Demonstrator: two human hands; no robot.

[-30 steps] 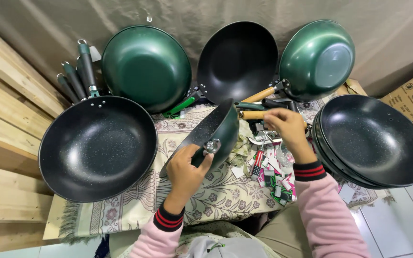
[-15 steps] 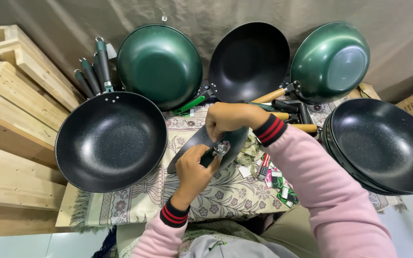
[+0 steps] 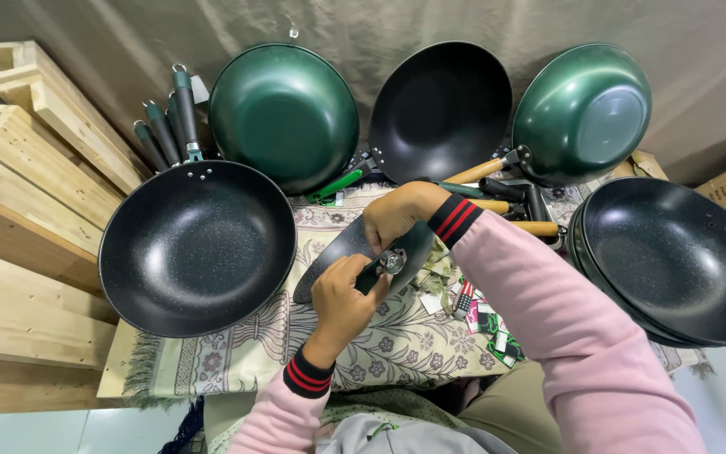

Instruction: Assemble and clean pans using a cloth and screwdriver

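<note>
A dark pan [image 3: 329, 261] stands on edge in the middle of the patterned cloth [image 3: 237, 353]. My right hand [image 3: 397, 214] grips its upper rim from above, the pink sleeve reaching in from the right. My left hand [image 3: 342, 298] is below it, fingers closed at the pan's metal handle bracket [image 3: 392, 261], which carries a shiny round fitting. Whether my left hand holds a small tool is hidden by the fingers.
A large black speckled wok [image 3: 199, 248] lies at the left, with dark handles behind it. A stack of black woks [image 3: 682, 261] sits at the right. Two green woks [image 3: 283, 113] [image 3: 586, 109] and a black one [image 3: 443, 109] lean against the back curtain. Wooden planks [image 3: 18, 210] stand far left; loose wooden handles and small packets lie right of centre.
My right hand has moved left from the pile of handles and packets onto the pan's upper rim. My left hand stays at the bracket. The camera view has shifted slightly.
</note>
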